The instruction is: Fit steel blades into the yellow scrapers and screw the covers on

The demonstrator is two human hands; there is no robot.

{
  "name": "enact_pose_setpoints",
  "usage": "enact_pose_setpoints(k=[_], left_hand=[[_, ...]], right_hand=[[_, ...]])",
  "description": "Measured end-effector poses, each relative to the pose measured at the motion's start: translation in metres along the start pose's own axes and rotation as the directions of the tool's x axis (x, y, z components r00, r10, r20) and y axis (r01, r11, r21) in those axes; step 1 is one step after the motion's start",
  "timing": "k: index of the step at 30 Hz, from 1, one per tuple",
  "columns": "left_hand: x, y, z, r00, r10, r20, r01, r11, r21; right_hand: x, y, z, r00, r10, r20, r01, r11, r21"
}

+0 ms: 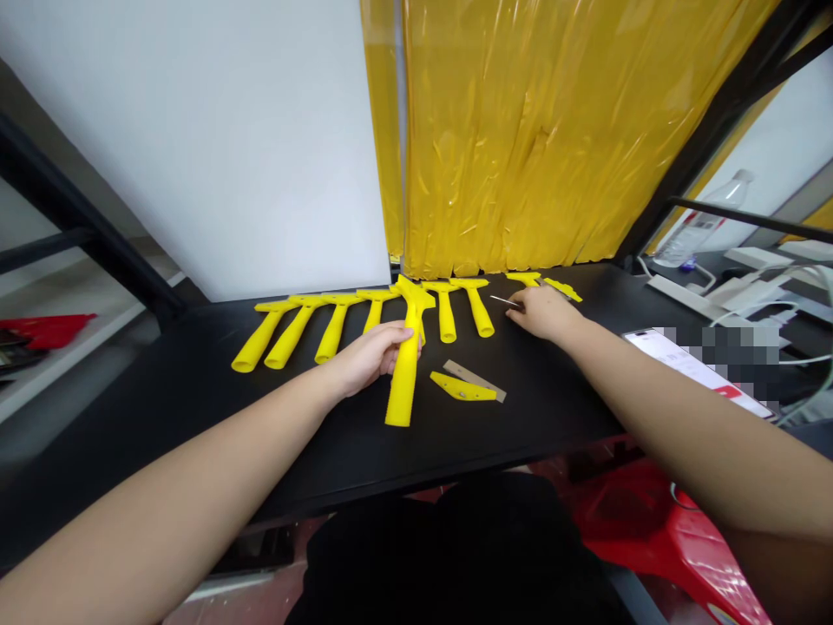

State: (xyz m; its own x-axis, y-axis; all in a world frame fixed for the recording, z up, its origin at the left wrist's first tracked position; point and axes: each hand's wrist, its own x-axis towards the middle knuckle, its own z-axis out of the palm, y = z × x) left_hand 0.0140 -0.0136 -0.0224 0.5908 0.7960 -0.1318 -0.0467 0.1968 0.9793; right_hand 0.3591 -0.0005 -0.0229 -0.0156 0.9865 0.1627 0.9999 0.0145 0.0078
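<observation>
The left hand [374, 356] grips a yellow handle [403, 382]; the right hand [537, 311] holds a slim metal tool [502, 300]. Right of the left hand, a yellow plate [459, 389] overlaps a strip [465, 375] on the tabletop [162, 373]. Beyond it stretch similar handles [331, 334], one partly blocked by that hand. A phone [683, 360] lies right of the right hand.
</observation>
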Motion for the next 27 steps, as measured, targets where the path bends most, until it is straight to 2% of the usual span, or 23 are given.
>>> enact_pose_setpoints(k=[4,9,11,12,13,15,16,17,20,22,25,27], left_hand=[[-0.001,0.001,-0.002,1.000,-0.007,-0.001,0.007,1.000,0.014],[-0.001,0.001,-0.003,1.000,-0.004,0.001,0.004,1.000,0.022],[0.000,0.001,-0.003,1.000,-0.001,0.005,0.000,1.000,0.021],[0.000,0.001,-0.002,1.000,0.001,0.008,-0.002,1.000,0.021],[0.000,0.000,-0.002,1.000,0.004,0.011,-0.004,1.000,0.019],[0.000,-0.001,-0.002,1.000,0.008,0.015,-0.008,1.000,0.017],[0.001,-0.001,-0.002,1.000,0.009,0.016,-0.009,1.000,0.017],[0.001,-0.001,-0.002,1.000,0.012,0.016,-0.012,1.000,0.016],[0.000,0.000,-0.001,1.000,0.024,0.011,-0.024,1.000,0.009],[-0.001,0.002,-0.001,0.999,0.036,0.007,-0.036,0.999,0.002],[-0.003,0.005,-0.001,0.999,0.049,0.004,-0.049,0.999,-0.009],[-0.003,0.006,-0.001,0.999,0.051,0.005,-0.051,0.999,-0.014]], right_hand=[[0.004,-0.009,0.007,1.000,-0.006,0.016,0.006,1.000,0.013],[-0.010,-0.006,-0.004,0.997,0.059,0.054,-0.060,0.998,0.018],[-0.021,-0.007,-0.012,0.997,0.073,0.036,-0.076,0.993,0.091],[-0.028,-0.010,-0.016,0.998,0.063,0.015,-0.064,0.980,0.187],[-0.035,-0.016,-0.021,1.000,0.029,-0.007,-0.025,0.948,0.317],[-0.048,-0.034,-0.029,0.991,-0.130,0.030,0.087,0.802,0.591],[-0.054,-0.046,-0.032,0.970,-0.237,0.055,0.139,0.727,0.672],[-0.058,-0.059,-0.035,0.945,-0.321,0.065,0.185,0.688,0.702],[-0.063,-0.096,-0.039,0.881,-0.469,0.066,0.313,0.682,0.661],[-0.059,-0.115,-0.038,0.852,-0.515,0.096,0.361,0.710,0.605],[-0.049,-0.127,-0.038,0.823,-0.548,0.149,0.397,0.743,0.539],[-0.044,-0.127,-0.039,0.797,-0.581,0.164,0.422,0.729,0.539]])
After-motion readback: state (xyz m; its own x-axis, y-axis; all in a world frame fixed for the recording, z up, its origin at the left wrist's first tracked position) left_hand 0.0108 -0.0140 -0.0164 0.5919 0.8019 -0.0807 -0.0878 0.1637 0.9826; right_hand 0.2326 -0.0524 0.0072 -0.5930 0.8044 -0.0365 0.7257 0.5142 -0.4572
